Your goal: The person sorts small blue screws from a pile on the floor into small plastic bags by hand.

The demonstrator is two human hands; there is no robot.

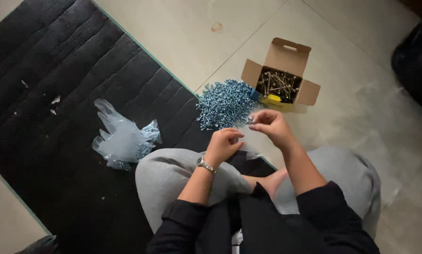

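My right hand (271, 126) is raised over the floor with its fingertips pinched on a small silver screw (249, 121). Just below and left of it, my left hand (223, 143) has its fingers curled in; whether it holds anything is hidden. A watch sits on the left wrist. A heap of bluish silver screws (224, 103) lies on the floor right behind both hands. Behind the heap stands an open cardboard box (288, 59) with more screws inside.
A black quilted mat (56, 75) covers the floor on the left. On it lies a clear plastic glove (121, 138) with screws bunched in it. My crossed legs in grey trousers fill the near foreground. A dark bag (418, 61) sits at the far right.
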